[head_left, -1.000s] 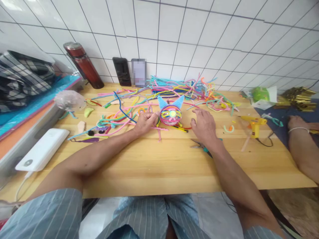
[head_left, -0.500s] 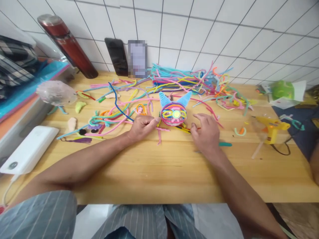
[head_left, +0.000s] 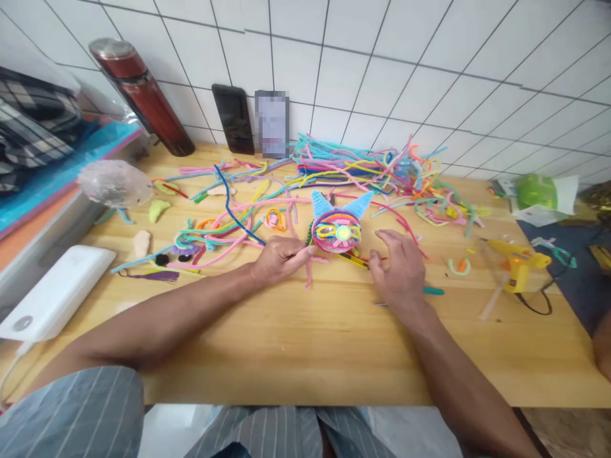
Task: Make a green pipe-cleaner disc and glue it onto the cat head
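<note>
A round craft figure [head_left: 340, 234] made of coloured pipe cleaners, with two pointed blue ears and a pale yellow disc in its middle, sits on the wooden table. At its left edge is my left hand [head_left: 281, 259], fingers curled and thumb pressed along them. Whatever the left fingers hold, if anything, is hidden. My right hand [head_left: 400, 267] rests a little to the right of the figure, apart from it, with fingers bent and spread and nothing visible between them. A yellow-and-black tool [head_left: 354, 260] lies under the figure's lower edge. Behind the right wrist, a teal handle [head_left: 433, 291] sticks out.
A heap of pipe cleaners [head_left: 344, 156] lies along the tiled wall. Two phones lean there beside a red thermos [head_left: 146, 98]. A white power bank [head_left: 57, 292] is at left, a yellow glue gun [head_left: 518, 261] at right. Loose craft pieces and a clear plastic ball [head_left: 114, 182] lie around.
The camera has tilted slightly, so the scene sits lower in view. Both hands and the figure keep nearly the same places relative to one another.
</note>
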The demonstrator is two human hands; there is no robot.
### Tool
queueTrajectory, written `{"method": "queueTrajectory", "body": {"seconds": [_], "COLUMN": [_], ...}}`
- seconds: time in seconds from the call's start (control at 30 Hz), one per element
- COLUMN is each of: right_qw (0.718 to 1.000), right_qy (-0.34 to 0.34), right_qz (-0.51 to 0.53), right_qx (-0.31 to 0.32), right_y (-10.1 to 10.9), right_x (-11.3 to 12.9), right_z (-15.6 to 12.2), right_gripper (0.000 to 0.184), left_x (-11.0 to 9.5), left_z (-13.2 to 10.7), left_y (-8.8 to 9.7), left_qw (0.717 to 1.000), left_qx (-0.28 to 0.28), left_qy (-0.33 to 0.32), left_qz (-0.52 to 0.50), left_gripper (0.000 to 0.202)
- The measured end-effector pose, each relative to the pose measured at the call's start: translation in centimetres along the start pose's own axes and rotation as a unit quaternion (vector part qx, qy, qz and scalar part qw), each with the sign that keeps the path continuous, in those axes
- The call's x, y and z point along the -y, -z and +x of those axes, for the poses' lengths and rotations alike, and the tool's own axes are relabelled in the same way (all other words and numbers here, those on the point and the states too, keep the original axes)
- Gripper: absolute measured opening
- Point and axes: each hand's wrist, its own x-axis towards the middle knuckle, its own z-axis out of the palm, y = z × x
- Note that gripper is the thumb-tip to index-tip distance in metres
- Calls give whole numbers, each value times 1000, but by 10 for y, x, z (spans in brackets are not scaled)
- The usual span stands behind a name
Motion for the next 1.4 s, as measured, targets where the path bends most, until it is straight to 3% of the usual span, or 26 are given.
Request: {"method": "queueTrajectory", "body": {"seconds": [0.17,0.3,0.43,0.57,0.73,0.93,1.17,1.4], "right_qw": [999,999,998,996,996,993,992,991], "right_qy": [4,-8,28,65,73,83,96,93], "right_qz": [17,28,41,53,29,28,32,24], "right_qx": [-30,-44,-39,-24,47,82,70,94], "right_y": [3,13,22,12,-7,-10,-12,-11], "right_x": [0,5,20,36,39,35,32,32], "right_z": [5,19,23,10,-6,-14,-18,-19], "right_gripper": [34,27,15,22,33,39,38,40], "left_x": [5,9,13,16,20,30,33,38], "left_z": [-3,2,9,16,17,5,5,4], "left_y": [-6,-8,-8,-14,-31,-32,-34,-39], "left_qw": [999,995,989,977,960,970,976,976], "left_qx": [-4,-57,-108,-168,-235,-172,-77,-49], "left_qy": [29,70,94,129,151,169,198,188], "left_qz": [32,42,47,13,-9,2,-55,-94], "left_gripper": [63,61,51,51,68,86,143,141]}}
